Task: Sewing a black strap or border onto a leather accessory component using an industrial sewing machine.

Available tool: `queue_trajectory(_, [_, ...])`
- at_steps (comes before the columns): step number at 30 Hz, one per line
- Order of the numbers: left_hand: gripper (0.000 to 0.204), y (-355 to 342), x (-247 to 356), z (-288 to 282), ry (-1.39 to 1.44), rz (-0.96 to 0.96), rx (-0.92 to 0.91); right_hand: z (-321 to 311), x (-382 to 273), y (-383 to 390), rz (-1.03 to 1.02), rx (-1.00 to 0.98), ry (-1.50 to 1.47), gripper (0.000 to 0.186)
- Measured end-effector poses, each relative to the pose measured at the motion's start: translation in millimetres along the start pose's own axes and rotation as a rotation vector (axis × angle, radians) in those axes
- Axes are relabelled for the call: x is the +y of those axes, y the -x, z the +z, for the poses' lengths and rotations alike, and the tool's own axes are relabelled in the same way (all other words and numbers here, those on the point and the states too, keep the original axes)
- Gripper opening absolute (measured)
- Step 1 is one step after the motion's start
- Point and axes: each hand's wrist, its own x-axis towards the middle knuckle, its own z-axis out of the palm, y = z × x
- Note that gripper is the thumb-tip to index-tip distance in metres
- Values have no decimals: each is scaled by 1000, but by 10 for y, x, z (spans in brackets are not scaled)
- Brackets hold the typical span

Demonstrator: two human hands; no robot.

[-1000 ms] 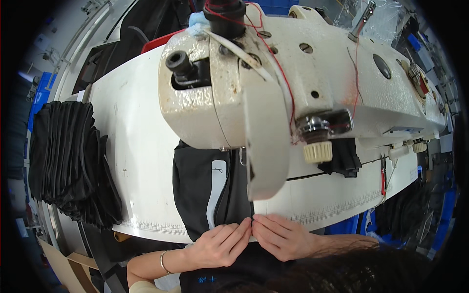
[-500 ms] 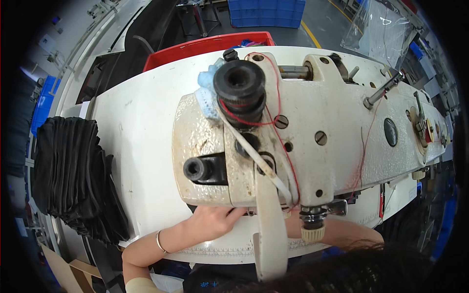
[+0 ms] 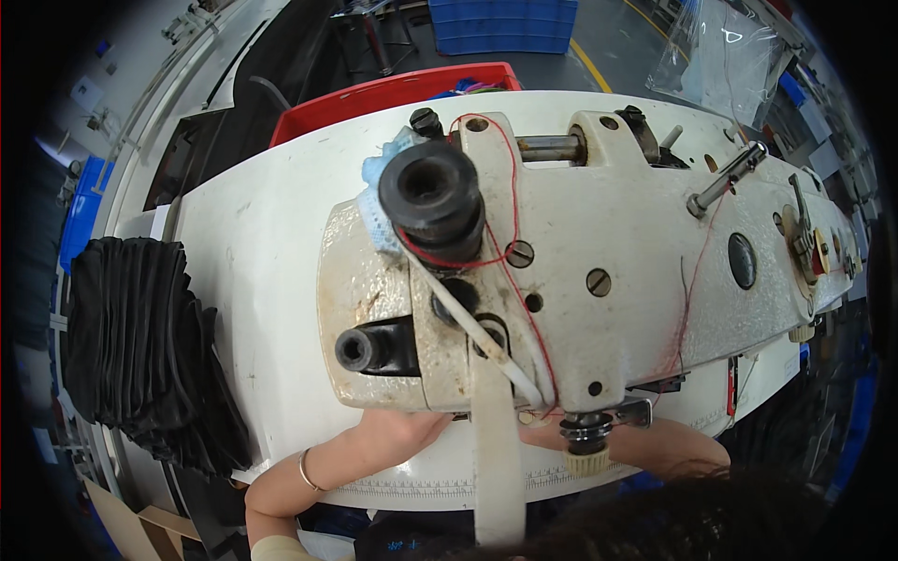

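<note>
Beneath the sewing machine's [image 3: 552, 327] near edge, our left hand [image 3: 404, 432] and right hand [image 3: 544, 433] have slipped, hiding the work, so we cannot tell the fingers' grip.

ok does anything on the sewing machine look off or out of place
A crumpled light-blue wad sits against the black knob on top of the sewing machine, looking tucked in rather than part of it. The machine also shows brownish stains toward its left end.
</note>
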Motion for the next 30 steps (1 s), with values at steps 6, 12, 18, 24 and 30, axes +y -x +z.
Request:
queue_trajectory(6, [27, 57, -84, 125, -73, 117, 9, 30, 22, 41, 27, 6, 10, 18])
queue_trajectory(12, [28, 85, -97, 145, -90, 179, -12, 57, 33, 34, 31, 10, 18, 17])
queue_trajectory(18, [29, 25, -29, 43, -74, 153, -11, 50, -5, 82, 41, 12, 18, 15])
queue_trajectory(24, [31, -3, -13, 28, -53, 152, -33, 126, -27, 147, 64, 10, 26, 14])
queue_trajectory(30, [29, -16, 7, 50, -71, 145, -48, 162, -1, 79, 103, 10, 25, 14])
